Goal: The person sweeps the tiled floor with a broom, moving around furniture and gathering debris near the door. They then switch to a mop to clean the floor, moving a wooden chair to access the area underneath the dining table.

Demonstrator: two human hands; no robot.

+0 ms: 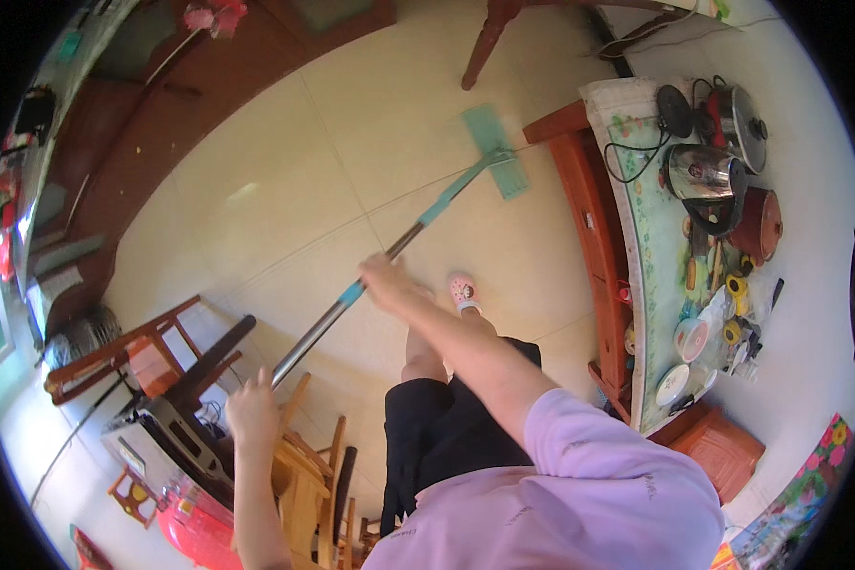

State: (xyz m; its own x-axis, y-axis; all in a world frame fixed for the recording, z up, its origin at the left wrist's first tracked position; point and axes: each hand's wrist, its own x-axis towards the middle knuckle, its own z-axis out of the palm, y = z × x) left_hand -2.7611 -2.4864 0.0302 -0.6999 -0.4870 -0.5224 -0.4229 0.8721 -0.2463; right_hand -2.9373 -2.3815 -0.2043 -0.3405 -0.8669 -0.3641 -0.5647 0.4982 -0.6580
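A flat mop with a teal head (495, 151) rests on the cream tiled floor (285, 209), close to a red wooden table. Its metal and teal handle (389, 252) slants down toward me. My right hand (385, 280) grips the handle at its middle. My left hand (252, 408) is closed around the handle's lower end, above wooden chairs. A pink shoe (463, 292) on my foot shows just past my right hand.
The red wooden table (594, 237) on the right has a patterned cloth and carries a kettle (701, 174), pots, bowls and cups. Wooden chairs (299, 475) and a red stool stand at lower left. Dark wood furniture (161, 104) lines the upper left.
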